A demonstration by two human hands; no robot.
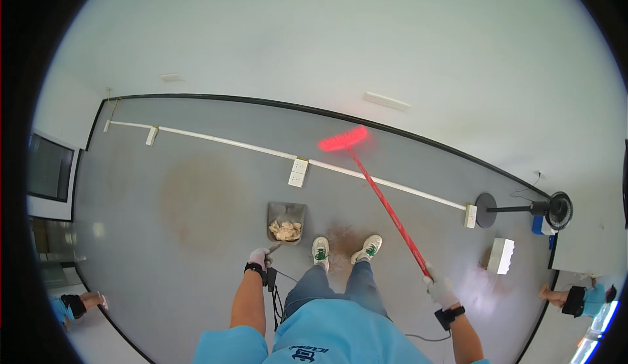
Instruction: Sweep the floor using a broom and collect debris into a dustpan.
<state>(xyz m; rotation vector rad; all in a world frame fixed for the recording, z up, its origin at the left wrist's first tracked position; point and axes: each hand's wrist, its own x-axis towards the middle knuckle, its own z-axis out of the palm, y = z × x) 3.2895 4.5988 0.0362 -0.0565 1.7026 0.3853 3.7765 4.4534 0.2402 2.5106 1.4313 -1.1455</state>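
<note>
The grey floor (196, 233) fills the middle of the frame. The red broom (376, 190) slants from its blurred head at upper centre down to the right hand (439, 290), closed around the handle. The grey dustpan (286, 222), left of centre and holding crumpled scraps (286, 231), hangs from the left hand (260, 257), gripping its handle. Tilting the dustpan could spill the scraps; the raised broom could flick dust about.

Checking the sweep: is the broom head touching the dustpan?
Apart. The head view shows the red broom head raised far beyond the dustpan, with bare grey floor between them.
</note>
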